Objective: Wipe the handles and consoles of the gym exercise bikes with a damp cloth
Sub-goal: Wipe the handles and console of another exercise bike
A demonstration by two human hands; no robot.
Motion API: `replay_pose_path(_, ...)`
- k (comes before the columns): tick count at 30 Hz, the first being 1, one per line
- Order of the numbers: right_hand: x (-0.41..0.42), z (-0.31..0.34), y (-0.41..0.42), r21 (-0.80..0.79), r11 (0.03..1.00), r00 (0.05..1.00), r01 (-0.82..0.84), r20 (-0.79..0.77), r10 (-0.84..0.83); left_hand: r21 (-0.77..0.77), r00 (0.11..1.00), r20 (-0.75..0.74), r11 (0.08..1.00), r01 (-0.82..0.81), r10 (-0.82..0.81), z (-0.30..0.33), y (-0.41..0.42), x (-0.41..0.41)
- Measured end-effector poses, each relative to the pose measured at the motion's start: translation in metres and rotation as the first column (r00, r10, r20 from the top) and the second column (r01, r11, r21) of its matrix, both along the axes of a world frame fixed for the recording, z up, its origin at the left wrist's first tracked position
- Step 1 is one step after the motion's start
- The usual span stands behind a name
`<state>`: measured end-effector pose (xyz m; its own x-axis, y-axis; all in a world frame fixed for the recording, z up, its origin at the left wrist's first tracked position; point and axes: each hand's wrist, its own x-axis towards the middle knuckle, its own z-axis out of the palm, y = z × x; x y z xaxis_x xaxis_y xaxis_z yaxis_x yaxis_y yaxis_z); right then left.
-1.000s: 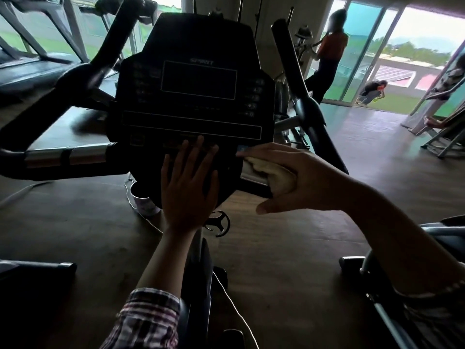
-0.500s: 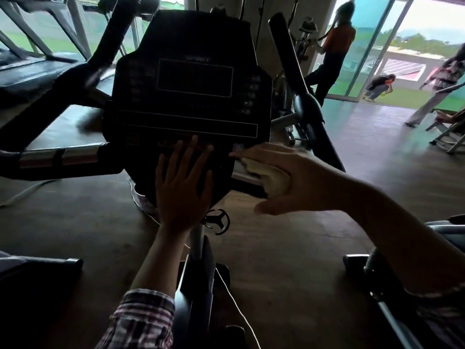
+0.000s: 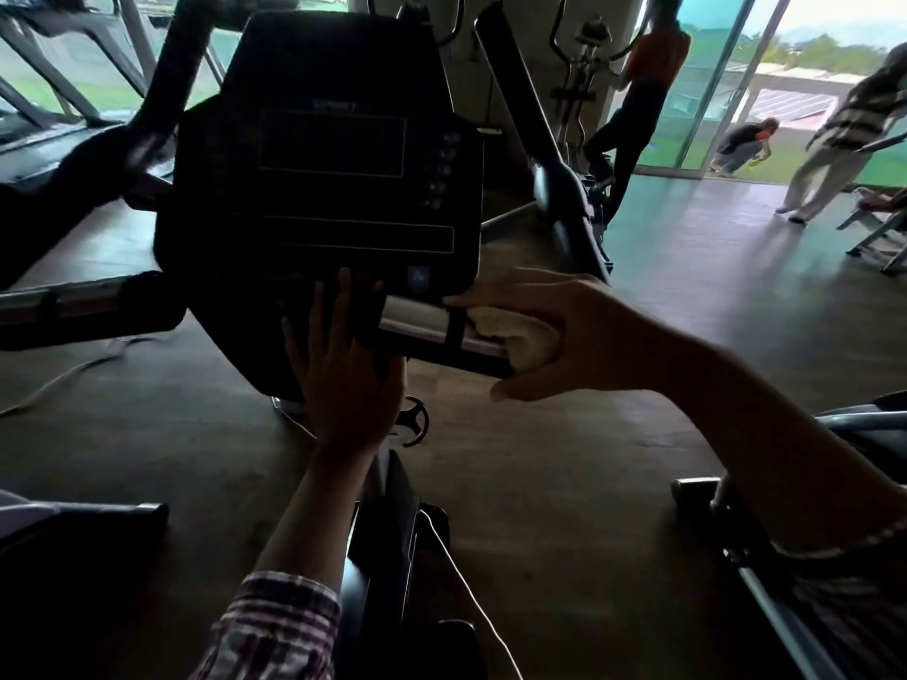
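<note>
On the near side of the big black plastic console (image 3: 319,188) of the exercise bike, your two hands are at work. Your left hand (image 3: 343,365) lies flat on the low part of the console, fingers straight and a little spread, holding nothing. Your right hand (image 3: 564,336) is to the right of it, with the pale, soft, bunched-up cloth (image 3: 520,338) tucked under its palm. The fingers reach out long over the cloth and the thumb hangs below, so the cloth is pressed onto the shiny silver metal grip bar (image 3: 427,326) that sticks out from the console's right edge. I think you are wiping that bar now. I cannot tell which parts are clean, because the dark screen and buttons show no wet marks. The long black padded handle (image 3: 549,179) on the far right and the thick one on the left (image 3: 88,306) look untouched, so they are likely left to do.
</note>
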<state>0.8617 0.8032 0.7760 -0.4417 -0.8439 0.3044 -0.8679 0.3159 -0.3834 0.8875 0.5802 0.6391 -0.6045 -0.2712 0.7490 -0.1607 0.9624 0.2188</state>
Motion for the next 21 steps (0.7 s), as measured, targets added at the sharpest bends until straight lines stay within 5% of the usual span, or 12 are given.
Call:
replay_pose_path(4, -0.004, 0.001, 0.01, -0.039, 0.999, 0.999, -0.035, 0.006, 0.035, 0.038, 0.998, 0.054, 0.999, -0.029, 0.027, -0.001, 0.018, 0.005)
replay_pose_path(12, -0.018, 0.008, 0.038, -0.275, 0.96, 0.994, -0.058, 0.078, 0.082, 0.13, 0.994, -0.096, 0.989, 0.064, -0.052, 0.001, 0.071, 0.005)
replay_pose_path(21, -0.027, -0.009, 0.103, -0.584, 0.773, 0.934, 0.248, 0.357, -0.03, 0.071, 0.984, -0.106, 0.986, 0.153, -0.145, -0.004, 0.148, -0.006)
